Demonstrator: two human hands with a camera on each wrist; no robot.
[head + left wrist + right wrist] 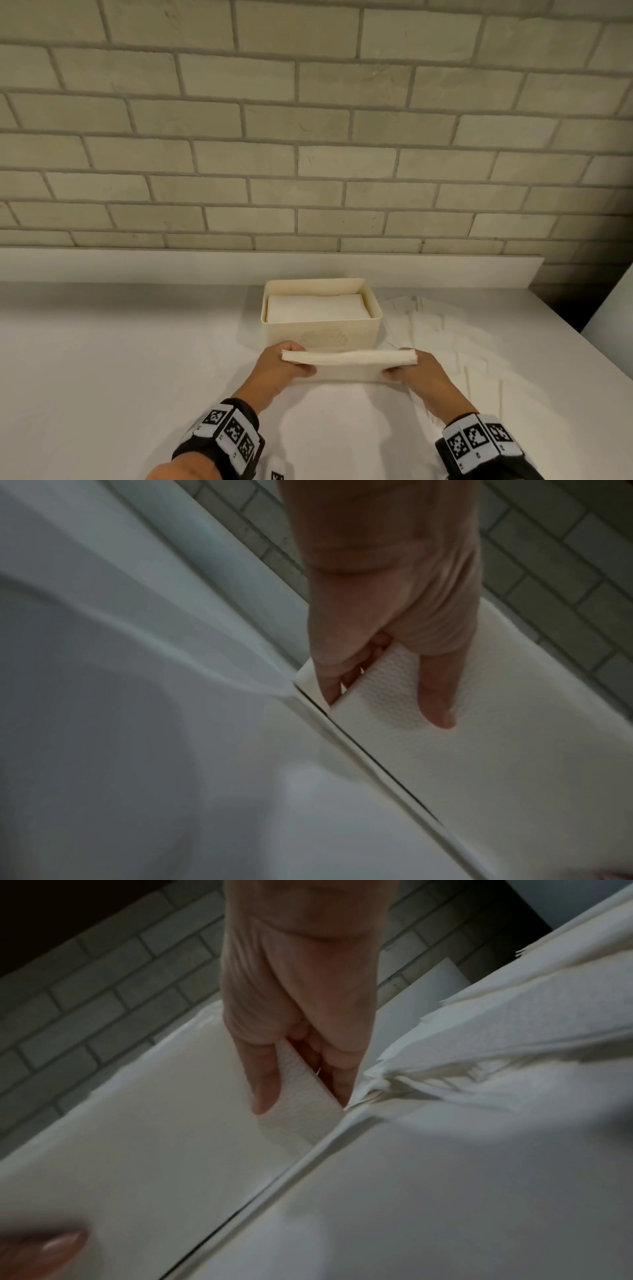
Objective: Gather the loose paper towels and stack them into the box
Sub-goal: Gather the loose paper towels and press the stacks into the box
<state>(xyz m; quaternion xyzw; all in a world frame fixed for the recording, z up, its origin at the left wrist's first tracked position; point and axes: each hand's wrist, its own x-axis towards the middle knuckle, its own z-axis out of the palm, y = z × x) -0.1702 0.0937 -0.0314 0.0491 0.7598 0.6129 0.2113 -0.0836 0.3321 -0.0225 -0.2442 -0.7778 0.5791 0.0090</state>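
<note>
**Towels gripped at both ends, box straight ahead**

Hands are on it now: your left hand (279, 365) pinches one end of a folded bundle of paper towels (349, 359), thumb on the near face, fingers curled behind, and your right hand (416, 371) clamps the other end the same way. You're holding the bundle level, just in front of the box (322, 329), above a flat towel (342, 378) lying on the table (120, 342). Inside the box, a stack of towels (317, 306) sits below the rim. Off to your right, loose towels (442, 329) lie scattered across the table, right beside the box, brick wall (308, 120) behind it all
</note>
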